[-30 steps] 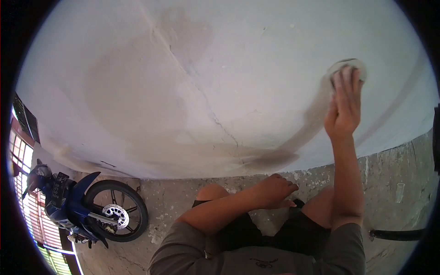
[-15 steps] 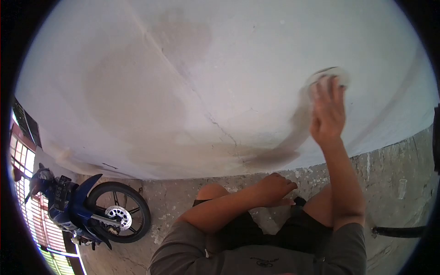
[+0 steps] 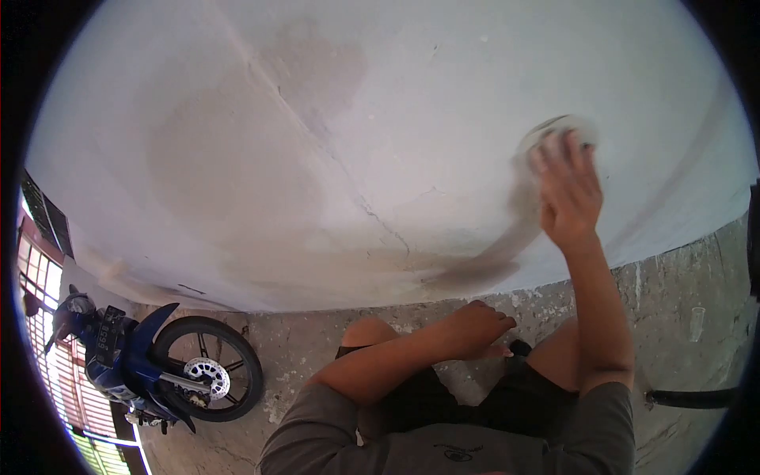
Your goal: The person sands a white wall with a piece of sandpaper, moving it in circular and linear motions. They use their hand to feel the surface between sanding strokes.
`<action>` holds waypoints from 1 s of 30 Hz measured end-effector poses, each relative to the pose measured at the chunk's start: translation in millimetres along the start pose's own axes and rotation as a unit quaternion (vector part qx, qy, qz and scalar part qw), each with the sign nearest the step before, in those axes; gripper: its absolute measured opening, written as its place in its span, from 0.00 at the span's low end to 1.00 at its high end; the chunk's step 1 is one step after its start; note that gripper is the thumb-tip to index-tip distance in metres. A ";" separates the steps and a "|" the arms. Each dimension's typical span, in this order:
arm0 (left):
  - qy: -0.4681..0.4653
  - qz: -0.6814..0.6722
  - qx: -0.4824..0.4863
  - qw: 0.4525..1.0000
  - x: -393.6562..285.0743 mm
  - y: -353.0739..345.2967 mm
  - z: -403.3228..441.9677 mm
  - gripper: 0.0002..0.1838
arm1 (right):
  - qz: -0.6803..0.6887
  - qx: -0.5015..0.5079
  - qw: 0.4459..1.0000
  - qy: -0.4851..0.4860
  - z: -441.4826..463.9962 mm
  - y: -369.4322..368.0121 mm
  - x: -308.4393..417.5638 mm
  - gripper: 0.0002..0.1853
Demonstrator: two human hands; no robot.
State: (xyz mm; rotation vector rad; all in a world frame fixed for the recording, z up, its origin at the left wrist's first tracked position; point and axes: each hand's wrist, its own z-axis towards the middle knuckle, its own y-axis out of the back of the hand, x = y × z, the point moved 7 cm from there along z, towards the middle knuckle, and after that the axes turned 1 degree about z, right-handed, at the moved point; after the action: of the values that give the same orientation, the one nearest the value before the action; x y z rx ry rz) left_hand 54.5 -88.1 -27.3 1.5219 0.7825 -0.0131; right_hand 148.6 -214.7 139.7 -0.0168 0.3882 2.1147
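My right hand (image 3: 571, 198) reaches up to the white wall (image 3: 443, 95). Its fingers press on a pale, roundish pad (image 3: 584, 128) with a dark line along its top edge. Motion blur hides the pad's exact kind. My left hand (image 3: 479, 331) hangs over my lap between the knees, fingers loosely bent and thumb apart, with nothing seen in it. Below and left of the pad, a darker damp-looking streak (image 3: 483, 265) curves down the wall.
A blue motorcycle (image 3: 142, 340) stands at the left, its front wheel close to the wall. A clear plastic cup (image 3: 697, 324) is on the worn concrete floor (image 3: 301, 372) at the right, near a black bar (image 3: 689, 398). A crack (image 3: 368, 210) runs down the wall.
My right hand and the pad have shifted slightly along the wall, the pad a little leftward. The left hand stays in nearly the same place.
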 end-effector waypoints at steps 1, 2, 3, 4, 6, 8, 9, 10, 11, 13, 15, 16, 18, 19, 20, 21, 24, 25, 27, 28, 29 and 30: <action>-0.001 -0.001 -0.002 1.000 -1.4 2.0 -0.8 0.33 | -0.013 -0.015 1.000 -0.010 3.6 4.8 -8.0 0.22; 0.000 -0.002 -0.003 1.000 -1.5 2.7 -2.0 0.33 | -0.011 -0.014 1.000 -0.009 6.2 4.0 -8.8 0.22; -0.001 -0.008 -0.013 1.000 -1.3 4.8 -3.3 0.33 | -0.009 -0.043 0.998 -0.045 7.3 7.9 -14.5 0.21; -0.003 -0.013 -0.021 1.000 -1.6 6.5 -3.9 0.32 | -0.009 -0.073 0.994 -0.082 6.3 13.1 -20.2 0.20; 0.000 -0.010 -0.014 1.000 0.2 4.9 -3.3 0.32 | -0.009 -0.071 0.995 -0.072 0.5 7.1 -5.5 0.20; 0.003 -0.007 -0.005 1.000 1.0 3.8 -2.5 0.32 | 0.042 0.046 0.998 0.003 0.5 -6.9 24.3 0.20; 0.001 -0.007 -0.013 1.000 0.6 4.7 -2.9 0.32 | 0.051 0.046 0.997 0.025 -1.5 -8.5 27.6 0.20; 0.000 -0.008 -0.022 1.000 0.1 6.3 -3.8 0.32 | 0.051 0.046 0.997 0.025 -1.3 -8.0 21.8 0.20; 0.002 -0.009 -0.023 1.000 -0.4 7.9 -4.3 0.32 | 0.035 0.017 0.999 -0.007 0.2 -2.4 6.0 0.20; 0.007 -0.015 -0.013 1.000 -2.5 11.8 -4.7 0.32 | 0.016 -0.062 0.996 -0.064 6.7 12.0 -14.4 0.21; 0.004 -0.015 -0.030 0.999 1.1 8.7 -6.2 0.32 | 0.016 -0.054 0.996 -0.069 4.5 10.6 -11.4 0.21; 0.000 -0.014 -0.045 0.999 1.9 9.0 -6.2 0.32 | 0.013 -0.047 0.996 -0.075 1.9 9.5 -9.5 0.21; 0.000 -0.020 -0.034 0.999 2.6 7.6 -4.2 0.32 | 0.028 -0.017 0.997 -0.075 -2.7 1.0 2.3 0.21; 0.002 -0.027 -0.026 0.999 2.3 7.9 -3.8 0.32 | 0.041 0.007 0.999 -0.020 -1.3 -2.3 15.1 0.21; 0.001 -0.027 -0.024 0.999 0.7 9.2 -3.6 0.32 | 0.055 0.032 0.997 0.036 -1.5 -5.3 25.7 0.21; 0.003 -0.027 -0.018 0.999 -1.1 9.9 -3.4 0.32 | 0.049 0.042 0.997 0.035 2.1 -2.2 18.9 0.20; 0.004 -0.027 -0.022 0.999 -1.0 9.1 -3.6 0.32 | -0.001 -0.065 0.993 -0.097 10.7 18.8 -15.4 0.20; -0.001 -0.025 -0.027 0.999 -0.9 8.6 -3.6 0.32 | 0.024 -0.102 0.990 -0.099 7.6 18.6 -20.6 0.22; 0.000 -0.023 -0.034 0.999 2.0 8.3 -4.1 0.31 | 0.021 -0.057 0.995 -0.082 -1.3 6.7 -7.8 0.22; 0.002 -0.020 -0.042 0.999 3.5 8.4 -3.7 0.31 | 0.018 -0.012 0.998 -0.066 -3.6 0.4 -0.1 0.22; 0.000 -0.020 -0.039 0.999 4.8 6.5 -2.6 0.31 | 0.015 -0.012 0.997 -0.068 -3.9 1.3 3.6 0.22; -0.004 -0.015 -0.048 0.999 5.7 7.5 -2.3 0.31 | 0.032 0.008 0.999 -0.028 -2.4 -1.6 14.1 0.22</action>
State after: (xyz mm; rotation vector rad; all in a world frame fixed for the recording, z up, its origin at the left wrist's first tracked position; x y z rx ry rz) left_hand 61.3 -82.8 -23.1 1.4180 0.7885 -0.0040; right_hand 141.8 -202.9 134.7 0.0653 0.3757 2.1694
